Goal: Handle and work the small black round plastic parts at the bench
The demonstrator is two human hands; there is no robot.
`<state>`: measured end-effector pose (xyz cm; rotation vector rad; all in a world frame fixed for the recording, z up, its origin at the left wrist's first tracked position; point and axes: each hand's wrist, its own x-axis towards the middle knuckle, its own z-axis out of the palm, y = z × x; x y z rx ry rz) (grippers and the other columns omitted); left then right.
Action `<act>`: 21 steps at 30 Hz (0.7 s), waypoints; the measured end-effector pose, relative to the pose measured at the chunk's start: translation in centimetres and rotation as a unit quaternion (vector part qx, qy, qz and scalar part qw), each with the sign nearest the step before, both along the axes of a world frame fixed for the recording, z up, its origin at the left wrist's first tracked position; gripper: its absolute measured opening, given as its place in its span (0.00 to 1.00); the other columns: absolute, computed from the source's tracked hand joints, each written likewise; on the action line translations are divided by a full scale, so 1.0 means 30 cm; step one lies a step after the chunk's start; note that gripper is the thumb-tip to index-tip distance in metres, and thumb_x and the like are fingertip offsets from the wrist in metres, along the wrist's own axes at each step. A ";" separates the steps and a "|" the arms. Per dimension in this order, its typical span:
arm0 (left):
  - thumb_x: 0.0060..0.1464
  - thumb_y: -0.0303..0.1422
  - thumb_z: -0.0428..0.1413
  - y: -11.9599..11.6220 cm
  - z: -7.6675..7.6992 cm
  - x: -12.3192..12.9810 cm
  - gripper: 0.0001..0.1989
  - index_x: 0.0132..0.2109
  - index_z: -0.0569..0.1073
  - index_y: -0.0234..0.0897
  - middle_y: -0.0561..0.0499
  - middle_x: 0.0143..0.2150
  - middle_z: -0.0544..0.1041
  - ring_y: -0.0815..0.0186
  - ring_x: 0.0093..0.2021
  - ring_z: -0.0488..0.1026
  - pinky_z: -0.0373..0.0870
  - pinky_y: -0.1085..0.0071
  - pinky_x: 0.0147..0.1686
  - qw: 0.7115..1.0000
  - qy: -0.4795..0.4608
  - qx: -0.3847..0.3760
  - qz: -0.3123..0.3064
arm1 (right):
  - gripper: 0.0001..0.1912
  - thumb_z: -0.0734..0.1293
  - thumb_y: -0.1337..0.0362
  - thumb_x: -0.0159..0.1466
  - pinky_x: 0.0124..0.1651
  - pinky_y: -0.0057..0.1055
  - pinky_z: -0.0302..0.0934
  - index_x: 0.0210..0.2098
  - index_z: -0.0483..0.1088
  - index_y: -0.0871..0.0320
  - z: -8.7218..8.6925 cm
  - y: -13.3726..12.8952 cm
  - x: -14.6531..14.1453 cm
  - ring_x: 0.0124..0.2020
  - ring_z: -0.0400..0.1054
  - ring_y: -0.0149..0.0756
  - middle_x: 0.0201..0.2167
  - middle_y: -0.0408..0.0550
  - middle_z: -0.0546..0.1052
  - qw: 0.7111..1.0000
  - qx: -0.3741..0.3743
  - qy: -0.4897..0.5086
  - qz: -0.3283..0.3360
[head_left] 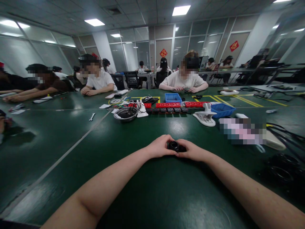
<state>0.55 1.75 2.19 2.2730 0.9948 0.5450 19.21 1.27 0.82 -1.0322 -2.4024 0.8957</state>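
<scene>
Both hands close around a small black ring-shaped part (174,146), held just above or on the green table (143,178); I cannot tell whether it touches the surface. My left hand (161,146) grips it from the left, thumb in front and fingers behind. From the right, my right hand (188,149) holds it with thumb and fingers curled in. The part's round opening faces up towards me, and its sides are mostly hidden by the fingers. Its exact kind does not show.
Black round parts (282,171) and cables lie at the right. Ahead are a white clip base (206,116), blue bins (222,110), red power strips (168,105) and a dark round dish (125,114). A wrench (92,117) lies at left. Several people sit around the tables.
</scene>
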 end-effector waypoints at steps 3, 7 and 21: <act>0.37 0.43 0.57 0.000 0.003 -0.001 0.22 0.38 0.64 0.36 0.52 0.33 0.64 0.69 0.30 0.62 0.58 0.75 0.27 1.000 0.004 0.001 0.002 | 0.14 0.65 0.63 0.50 0.33 0.28 0.55 0.36 0.64 0.62 0.003 0.002 0.002 0.31 0.61 0.34 0.31 0.46 0.68 1.000 0.000 -0.007 -0.001; 0.37 0.42 0.57 -0.002 0.007 -0.001 0.21 0.39 0.64 0.36 0.52 0.33 0.65 0.69 0.30 0.63 0.59 0.74 0.28 1.000 0.009 -0.007 0.005 | 0.14 0.65 0.64 0.50 0.33 0.28 0.55 0.36 0.64 0.63 0.004 0.004 0.001 0.32 0.61 0.34 0.31 0.46 0.68 1.000 -0.005 -0.011 -0.002; 0.36 0.42 0.57 -0.004 -0.003 0.004 0.22 0.39 0.64 0.35 0.51 0.33 0.64 0.71 0.27 0.62 0.59 0.75 0.25 1.000 -0.013 -0.025 0.003 | 0.17 0.66 0.61 0.49 0.31 0.28 0.55 0.37 0.64 0.62 -0.015 0.007 0.001 0.30 0.61 0.34 0.30 0.45 0.68 0.999 -0.023 -0.014 -0.040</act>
